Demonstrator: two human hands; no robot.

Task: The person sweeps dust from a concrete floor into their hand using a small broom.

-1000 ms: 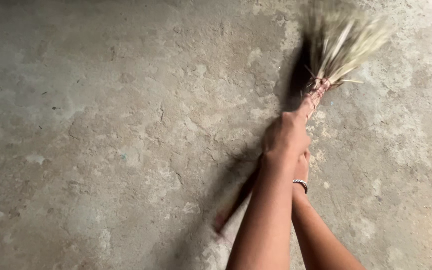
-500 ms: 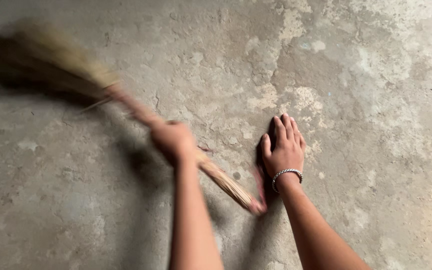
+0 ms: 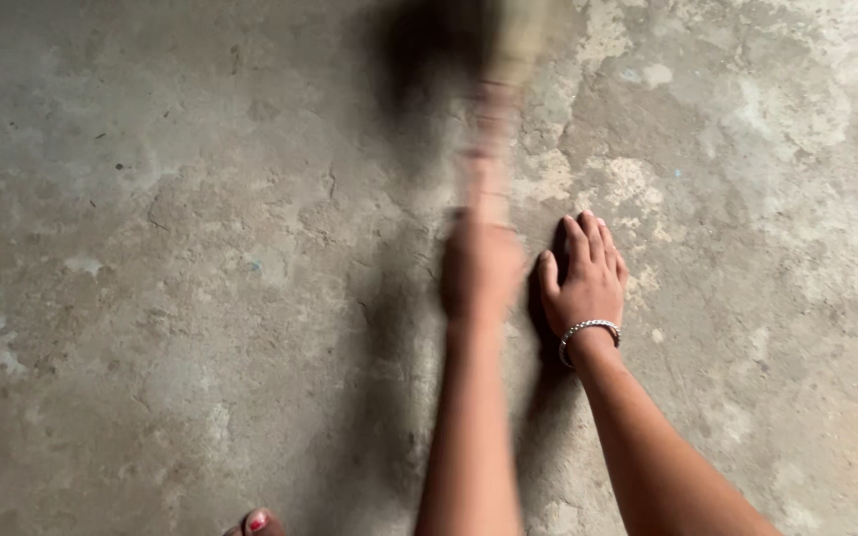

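Here the left hand [image 3: 481, 266] is blurred by motion, closed in a fist round the handle of a grass broom [image 3: 494, 119]. The broom's long axis runs almost straight up the head view, from the fist toward twelve o'clock, with the bristle end [image 3: 518, 35] pointing away from the person at the top edge. Both handle and bristles are smeared, so the binding cannot be made out. A dark shadow lies just at ten o'clock of the broom.

The right hand [image 3: 588, 278] lies flat, palm down, on the concrete floor [image 3: 171, 248], fingers close together and pointing to twelve o'clock. It holds nothing. It sits just at three o'clock of the left fist, the two near but apart. A beaded silver bracelet [image 3: 588, 331] circles the right wrist.

At six o'clock, on the bottom edge, a toe with a red-painted nail [image 3: 257, 522] shows.
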